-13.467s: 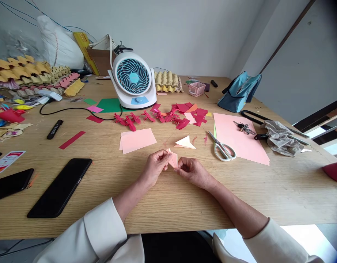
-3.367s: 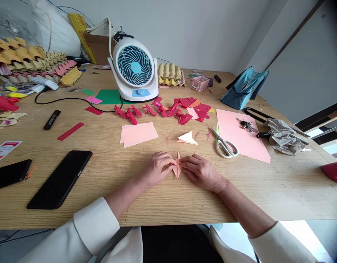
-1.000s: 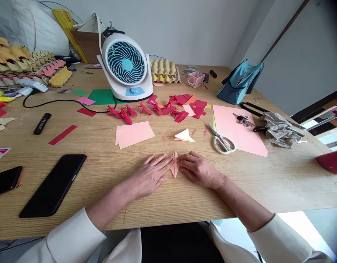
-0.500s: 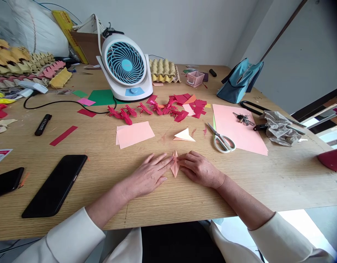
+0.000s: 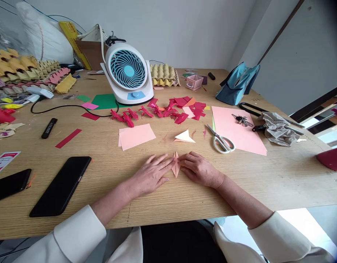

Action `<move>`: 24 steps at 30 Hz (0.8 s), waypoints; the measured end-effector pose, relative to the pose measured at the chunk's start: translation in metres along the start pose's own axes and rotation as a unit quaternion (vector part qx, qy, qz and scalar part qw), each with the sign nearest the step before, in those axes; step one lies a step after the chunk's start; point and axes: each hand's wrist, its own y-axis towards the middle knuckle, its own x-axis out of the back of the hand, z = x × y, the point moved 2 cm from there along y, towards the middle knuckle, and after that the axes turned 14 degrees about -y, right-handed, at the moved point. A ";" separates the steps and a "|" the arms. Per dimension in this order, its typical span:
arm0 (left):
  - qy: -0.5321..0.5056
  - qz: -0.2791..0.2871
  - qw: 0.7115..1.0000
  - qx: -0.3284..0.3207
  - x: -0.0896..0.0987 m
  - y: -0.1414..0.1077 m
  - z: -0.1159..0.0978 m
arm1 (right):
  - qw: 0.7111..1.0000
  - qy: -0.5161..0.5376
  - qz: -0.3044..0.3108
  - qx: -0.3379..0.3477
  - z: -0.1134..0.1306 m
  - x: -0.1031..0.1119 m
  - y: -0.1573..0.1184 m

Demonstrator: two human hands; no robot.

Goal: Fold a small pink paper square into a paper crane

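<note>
A small folded piece of pink paper (image 5: 176,168), diamond-shaped with a crease down its middle, lies flat on the table between my hands. My left hand (image 5: 150,173) rests palm down with fingers stretched out, its fingertips on the paper's left edge. My right hand (image 5: 200,168) has its fingers curled together, and their tips pinch the paper's right edge. Just beyond sits another folded piece of paper (image 5: 185,136), pale cream on top. Flat pink paper sheets (image 5: 137,137) lie farther to the left.
White-handled scissors (image 5: 222,141) and a large pink sheet (image 5: 234,128) with keys (image 5: 243,119) are at right. Red folded paper pieces (image 5: 152,111) stretch across in front of a fan (image 5: 128,69). Two phones (image 5: 61,186) and a black marker (image 5: 49,128) lie at left.
The view has shifted slightly, so objects on the left appear a little farther right and lower. Both hands and the folded paper stay in nearly the same pose.
</note>
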 end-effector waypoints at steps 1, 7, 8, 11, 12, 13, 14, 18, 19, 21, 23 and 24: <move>-0.002 -0.003 1.000 -0.002 0.000 -0.001 0.000 | 1.000 -0.002 0.000 0.001 0.000 0.000 0.000; -0.013 0.004 1.000 0.002 0.001 -0.002 0.000 | 1.000 -0.016 0.000 0.005 0.000 0.000 0.000; -0.014 0.005 1.000 0.005 0.002 -0.001 0.000 | 1.000 -0.017 0.001 0.005 0.000 0.000 0.000; -0.013 0.004 1.000 0.011 0.002 0.000 -0.001 | 1.000 -0.017 0.002 0.001 0.000 0.000 0.000; -0.012 0.003 1.000 0.010 0.002 0.000 -0.001 | 1.000 -0.016 0.003 -0.002 0.001 0.000 0.000; -0.011 0.002 1.000 0.010 0.002 0.000 -0.002 | 1.000 -0.016 0.004 -0.004 0.001 0.000 0.000; -0.011 0.002 1.000 0.008 0.001 0.000 -0.002 | 1.000 -0.015 0.005 -0.007 0.001 0.000 0.000; -0.012 -0.001 1.000 0.004 0.000 0.000 -0.001 | 1.000 -0.014 0.004 -0.014 0.002 0.000 0.001; -0.014 -0.002 1.000 0.004 0.000 0.000 -0.002 | 1.000 -0.014 0.002 -0.016 0.002 0.000 0.001; -0.019 -0.002 1.000 0.007 0.000 0.000 -0.002 | 1.000 -0.020 -0.003 -0.020 0.003 -0.001 0.002; -0.024 -0.001 1.000 0.011 0.001 0.001 -0.002 | 0.999 -0.027 -0.005 -0.025 0.003 -0.002 0.002; -0.026 -0.002 1.000 0.012 0.002 0.001 -0.003 | 0.999 -0.030 -0.003 -0.029 0.004 -0.003 0.003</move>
